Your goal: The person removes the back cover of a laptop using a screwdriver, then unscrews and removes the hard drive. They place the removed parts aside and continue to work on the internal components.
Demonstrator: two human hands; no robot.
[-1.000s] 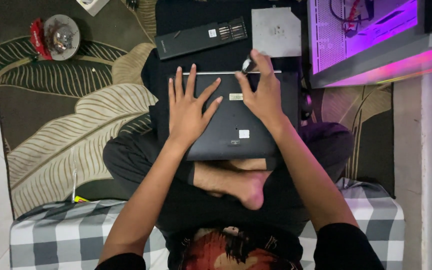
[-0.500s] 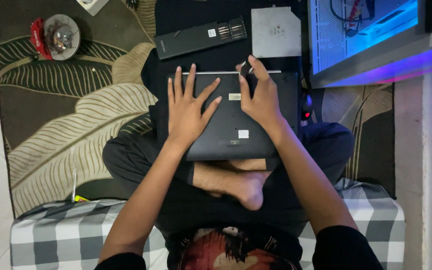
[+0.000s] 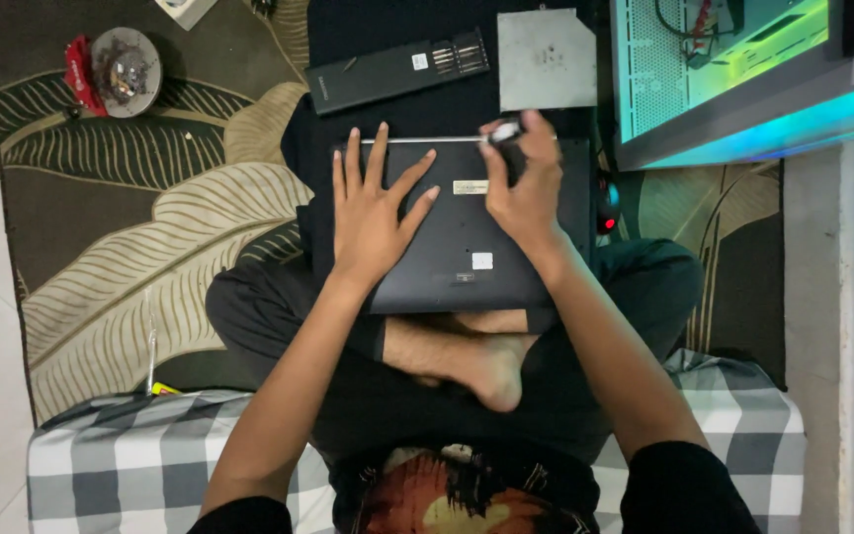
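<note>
Shifting since the earlier frame, our right hand [image 3: 524,188] is curling tighter at the far edge of the flat dark grey laptop [image 3: 467,247], which is lying bottom-up across our crossed legs, while the glow in the open white computer case [image 3: 724,69] is turning from blue to green. We are pressing our left hand [image 3: 373,213] flat on the base, fingers spread wide and holding nothing. Our right hand is closing narrowly around a small dark screwdriver with a silver tip [image 3: 506,133], set near the rear edge. We are judging the work as early: the base cover is still seated. Beyond it are lying a grey square metal plate [image 3: 546,59] and a long black bit case [image 3: 397,67].
</note>
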